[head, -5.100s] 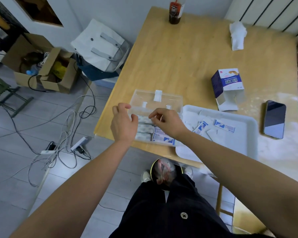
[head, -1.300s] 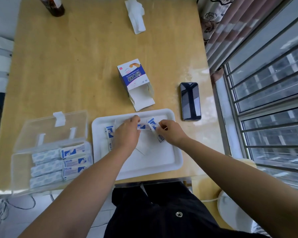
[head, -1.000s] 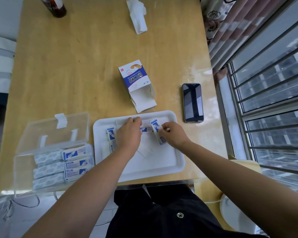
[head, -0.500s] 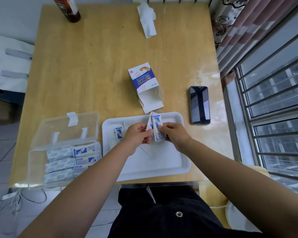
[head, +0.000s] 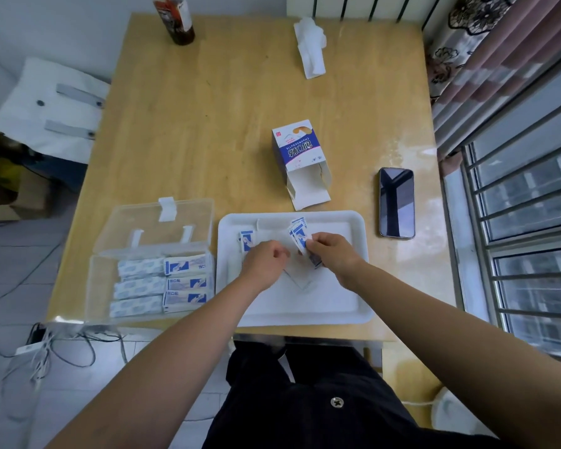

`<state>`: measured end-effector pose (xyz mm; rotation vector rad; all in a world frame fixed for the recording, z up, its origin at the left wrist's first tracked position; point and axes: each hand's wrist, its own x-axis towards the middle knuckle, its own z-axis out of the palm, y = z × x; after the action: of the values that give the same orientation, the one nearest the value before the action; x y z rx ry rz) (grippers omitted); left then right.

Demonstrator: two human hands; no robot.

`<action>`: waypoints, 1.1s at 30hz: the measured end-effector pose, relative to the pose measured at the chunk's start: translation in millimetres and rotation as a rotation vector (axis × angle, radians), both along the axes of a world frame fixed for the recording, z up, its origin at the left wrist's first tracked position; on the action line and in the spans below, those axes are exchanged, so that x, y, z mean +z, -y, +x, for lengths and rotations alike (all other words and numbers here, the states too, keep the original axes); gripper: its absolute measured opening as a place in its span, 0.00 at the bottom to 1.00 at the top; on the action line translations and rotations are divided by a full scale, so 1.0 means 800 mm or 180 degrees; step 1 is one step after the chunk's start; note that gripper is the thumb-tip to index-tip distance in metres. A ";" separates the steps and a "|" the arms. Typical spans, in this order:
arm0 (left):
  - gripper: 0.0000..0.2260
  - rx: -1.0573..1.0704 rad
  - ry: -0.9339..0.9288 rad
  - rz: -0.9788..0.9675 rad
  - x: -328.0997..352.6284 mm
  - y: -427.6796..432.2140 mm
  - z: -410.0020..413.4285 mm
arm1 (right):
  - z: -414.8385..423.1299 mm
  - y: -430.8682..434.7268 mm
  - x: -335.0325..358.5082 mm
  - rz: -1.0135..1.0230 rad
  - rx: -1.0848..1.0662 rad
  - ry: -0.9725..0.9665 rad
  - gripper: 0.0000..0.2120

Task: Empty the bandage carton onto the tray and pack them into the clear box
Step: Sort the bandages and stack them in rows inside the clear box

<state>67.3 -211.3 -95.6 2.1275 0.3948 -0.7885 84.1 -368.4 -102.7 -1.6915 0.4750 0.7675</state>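
Bandages (head: 300, 236) pinched in R hand (head: 332, 254) grip over tray (head: 311, 309); L hand (head: 264, 262) curled, grip unclear.

My tray (head: 332, 301) was white, the bandages (head: 186, 266) blue and white, the carton (head: 297, 147) white with a dark blue band, the desk (head: 208, 124) yellow wood-grain.

Wooden table (head: 227, 102); barred window (head: 528, 222) right.
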 end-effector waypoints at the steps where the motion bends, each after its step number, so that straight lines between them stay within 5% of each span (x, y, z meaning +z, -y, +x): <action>1: 0.09 0.0002 0.0238 0.0520 -0.002 -0.009 -0.002 | 0.001 -0.002 0.000 -0.0094 0.0049 -0.0011 0.07; 6: 0.19 -0.0239 0.0620 0.1827 -0.012 -0.036 -0.006 | -0.005 -0.015 0.002 -0.0365 0.0353 -0.0001 0.09; 8: 0.26 -0.0469 0.0770 0.1886 -0.021 -0.039 -0.001 | -0.008 -0.019 0.005 -0.0357 0.0538 0.0054 0.09; 12: 0.22 -0.0328 0.0900 0.1634 -0.030 -0.043 0.006 | -0.012 -0.029 0.002 -0.0081 0.0786 0.0025 0.10; 19: 0.23 -0.0330 0.0550 0.1547 -0.040 -0.052 0.014 | -0.005 -0.021 -0.016 -0.0517 0.1057 0.0070 0.10; 23: 0.11 -0.0506 0.0492 0.1669 -0.041 -0.054 0.018 | 0.001 -0.018 -0.017 -0.0581 0.1065 0.0048 0.09; 28: 0.08 0.0225 0.0773 0.1142 -0.034 -0.058 0.016 | 0.002 -0.019 -0.008 -0.0467 0.0784 0.0232 0.10; 33: 0.04 0.0828 0.0548 -0.0043 -0.013 -0.050 0.007 | 0.002 -0.040 0.010 -0.0544 0.0871 0.0853 0.08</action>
<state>72.7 -171.4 -106.0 2.0594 0.5582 -0.4547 85.3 -336.3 -95.1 -2.0126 0.1256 0.6950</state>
